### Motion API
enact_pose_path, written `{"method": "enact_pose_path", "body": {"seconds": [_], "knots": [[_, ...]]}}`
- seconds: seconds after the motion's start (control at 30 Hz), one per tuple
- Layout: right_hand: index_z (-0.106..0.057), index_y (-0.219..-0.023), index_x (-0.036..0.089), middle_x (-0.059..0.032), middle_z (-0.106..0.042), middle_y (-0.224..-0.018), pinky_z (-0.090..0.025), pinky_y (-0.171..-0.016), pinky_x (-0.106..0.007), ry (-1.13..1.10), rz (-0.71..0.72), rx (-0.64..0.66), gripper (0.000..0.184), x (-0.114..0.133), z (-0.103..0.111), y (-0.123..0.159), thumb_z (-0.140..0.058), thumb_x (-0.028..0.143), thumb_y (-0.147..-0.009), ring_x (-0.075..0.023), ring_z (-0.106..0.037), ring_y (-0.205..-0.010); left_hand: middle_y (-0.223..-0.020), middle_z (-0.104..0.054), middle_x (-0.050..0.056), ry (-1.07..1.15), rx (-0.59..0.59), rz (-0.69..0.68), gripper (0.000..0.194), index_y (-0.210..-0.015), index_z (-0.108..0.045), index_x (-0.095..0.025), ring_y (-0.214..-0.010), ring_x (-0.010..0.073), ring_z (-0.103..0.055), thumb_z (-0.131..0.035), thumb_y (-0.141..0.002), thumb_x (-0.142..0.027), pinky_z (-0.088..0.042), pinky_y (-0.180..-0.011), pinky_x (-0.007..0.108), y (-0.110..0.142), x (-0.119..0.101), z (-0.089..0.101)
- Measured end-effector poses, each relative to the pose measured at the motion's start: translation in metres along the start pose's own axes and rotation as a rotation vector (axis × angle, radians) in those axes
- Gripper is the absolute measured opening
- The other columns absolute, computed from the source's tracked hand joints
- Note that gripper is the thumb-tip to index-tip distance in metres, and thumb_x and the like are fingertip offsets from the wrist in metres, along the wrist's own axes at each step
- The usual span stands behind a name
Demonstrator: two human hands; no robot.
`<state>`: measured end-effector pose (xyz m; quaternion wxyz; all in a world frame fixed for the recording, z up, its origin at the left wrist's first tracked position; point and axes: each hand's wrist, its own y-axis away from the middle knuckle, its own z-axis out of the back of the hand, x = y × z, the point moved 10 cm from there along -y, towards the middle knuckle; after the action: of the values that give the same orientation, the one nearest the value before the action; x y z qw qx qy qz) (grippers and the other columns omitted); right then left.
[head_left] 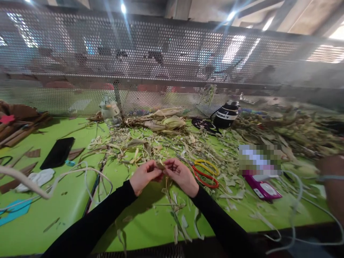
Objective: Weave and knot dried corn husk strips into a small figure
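My left hand (145, 176) and my right hand (182, 176) meet over the green tabletop, fingertips pinched together. Between them is a small piece of dried leaf (160, 165), which looks like corn husk. Most of it is hidden by my fingers. Thin husk strips (172, 200) hang or lie just below my hands; I cannot tell whether they join the held piece. Close to the right of my right hand lie scissors with red and yellow handles (205, 173), their blades partly covered by scraps. Dry husk scraps (134, 148) spread beyond both hands.
A bundle of husks (163, 122), a clear bottle (111, 113) and a black bottle (227, 114) stand before a perforated metal screen (161, 46). Left are a black phone (57, 153) and a white cable (24, 181). Right are a magenta device (264, 188) and another person's arm (331, 182).
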<state>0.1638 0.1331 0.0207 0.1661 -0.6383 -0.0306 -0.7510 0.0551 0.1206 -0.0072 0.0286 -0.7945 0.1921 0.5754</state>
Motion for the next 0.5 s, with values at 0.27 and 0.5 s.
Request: {"method": "enact_pose_path", "body": {"seconds": [0.27,0.5], "knots": [[-0.058,-0.09,0.019,-0.0006,-0.062,-0.076,-0.051,-0.065,-0.027,0.044,0.015,0.039,0.022,0.003,-0.006,0.001,-0.066,0.035,-0.077,-0.0131,-0.06,-0.069,-0.062,-0.061,0.0,0.132,-0.028,0.165,0.027,-0.071,-0.051,-0.014,-0.053,0.0072,-0.055,-0.074,-0.063,-0.028,-0.046,-0.057,0.02,-0.001,0.014,0.003],[-0.062,-0.082,0.021,-0.0013,-0.064,-0.075,-0.048,-0.065,-0.026,0.403,0.276,0.005,0.009,0.029,-0.003,0.007,-0.062,0.03,-0.082,-0.0143,-0.06,-0.069,-0.062,-0.063,0.002,0.198,-0.029,0.242,0.024,-0.069,-0.05,-0.014,-0.053,0.0076,-0.057,-0.072,-0.062,-0.021,-0.044,-0.052,0.018,0.001,0.02,0.005]]}}
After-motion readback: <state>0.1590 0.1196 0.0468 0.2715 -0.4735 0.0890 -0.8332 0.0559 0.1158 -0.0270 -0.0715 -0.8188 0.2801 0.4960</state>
